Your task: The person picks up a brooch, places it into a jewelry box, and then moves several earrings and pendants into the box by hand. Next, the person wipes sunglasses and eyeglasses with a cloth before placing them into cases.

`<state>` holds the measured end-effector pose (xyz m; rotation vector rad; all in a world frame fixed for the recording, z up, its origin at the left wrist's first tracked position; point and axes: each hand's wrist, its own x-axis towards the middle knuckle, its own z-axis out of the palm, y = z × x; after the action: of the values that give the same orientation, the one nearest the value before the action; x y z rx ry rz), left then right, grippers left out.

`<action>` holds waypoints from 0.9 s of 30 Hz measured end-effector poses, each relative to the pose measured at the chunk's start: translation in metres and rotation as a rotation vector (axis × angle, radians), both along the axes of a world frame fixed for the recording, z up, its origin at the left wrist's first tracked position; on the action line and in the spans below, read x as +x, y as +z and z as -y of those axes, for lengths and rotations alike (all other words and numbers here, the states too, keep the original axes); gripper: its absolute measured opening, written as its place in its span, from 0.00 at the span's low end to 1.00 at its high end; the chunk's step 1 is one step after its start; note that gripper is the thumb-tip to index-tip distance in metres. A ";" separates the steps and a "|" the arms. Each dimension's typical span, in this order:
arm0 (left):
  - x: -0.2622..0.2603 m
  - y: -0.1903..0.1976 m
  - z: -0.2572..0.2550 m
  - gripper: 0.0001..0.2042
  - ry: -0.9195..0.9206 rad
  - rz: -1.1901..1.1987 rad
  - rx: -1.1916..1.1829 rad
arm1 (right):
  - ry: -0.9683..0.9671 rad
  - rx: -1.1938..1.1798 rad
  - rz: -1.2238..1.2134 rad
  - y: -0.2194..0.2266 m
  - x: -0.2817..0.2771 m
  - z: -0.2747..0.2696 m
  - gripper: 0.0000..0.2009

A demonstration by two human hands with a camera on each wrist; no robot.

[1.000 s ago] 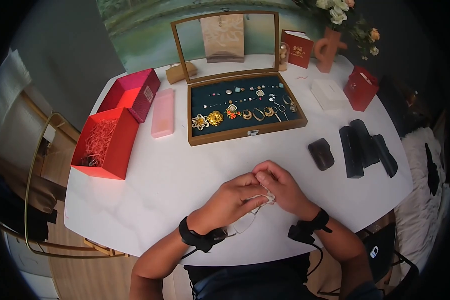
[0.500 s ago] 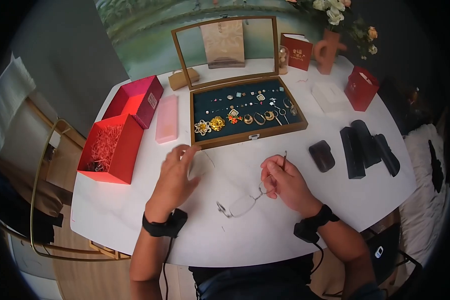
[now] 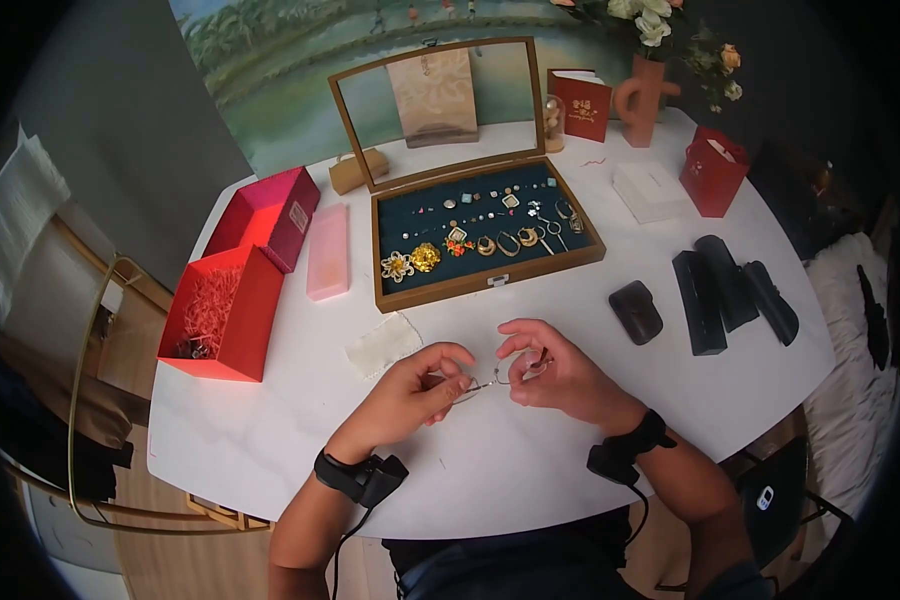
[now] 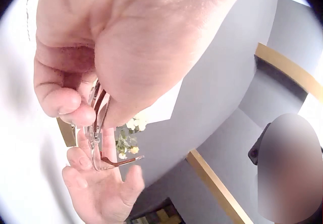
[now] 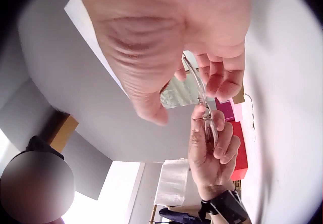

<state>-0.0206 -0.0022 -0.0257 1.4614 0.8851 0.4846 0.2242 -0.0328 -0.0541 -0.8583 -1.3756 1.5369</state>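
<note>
A pair of thin-rimmed glasses [image 3: 503, 373] is held just above the table between the two hands. My left hand [image 3: 417, 393] pinches one end of them between thumb and fingers, with a folded temple running along its palm in the left wrist view. Around the other lens is my right hand [image 3: 567, 380], its thumb and fingers spread apart in the right wrist view. A brown-tipped temple [image 4: 121, 161] sticks out in front of the right palm. The cream cloth [image 3: 383, 346] lies flat on the table beyond the left hand.
A wooden jewelry case [image 3: 490, 290] with its glass lid raised stands at the back. Red boxes [image 3: 245, 330] and a pink case [image 3: 328, 255] are on the left. To the right are a dark case [image 3: 636, 312], several black cases [image 3: 698, 305] and a red bag [image 3: 714, 175].
The left hand set the cloth down on the table, then came back right to grip the glasses. The right hand held the glasses by a temple and now has its fingers spread.
</note>
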 end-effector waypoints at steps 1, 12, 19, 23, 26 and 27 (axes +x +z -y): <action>0.001 0.000 -0.001 0.11 0.001 -0.003 0.001 | 0.003 0.081 0.050 0.001 0.000 0.000 0.20; 0.030 0.022 0.005 0.21 0.099 0.259 -0.038 | -0.021 -0.136 -0.078 -0.016 0.008 -0.008 0.17; 0.077 0.015 -0.019 0.21 -0.067 0.245 0.077 | -0.132 -0.162 -0.273 0.008 0.035 -0.009 0.17; 0.113 0.010 -0.038 0.16 -0.020 0.315 0.100 | -0.280 -0.060 -0.446 0.015 0.063 -0.019 0.15; 0.144 -0.009 -0.061 0.16 -0.036 0.310 0.213 | -0.403 0.024 -0.520 0.027 0.087 -0.024 0.13; 0.158 -0.017 -0.067 0.20 -0.010 0.210 0.318 | -0.487 0.047 -0.539 0.030 0.096 -0.024 0.13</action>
<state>0.1371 0.0651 -0.0424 1.6645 0.6533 0.7840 0.3205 -0.0084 -0.0243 -0.6241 -0.7399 1.2233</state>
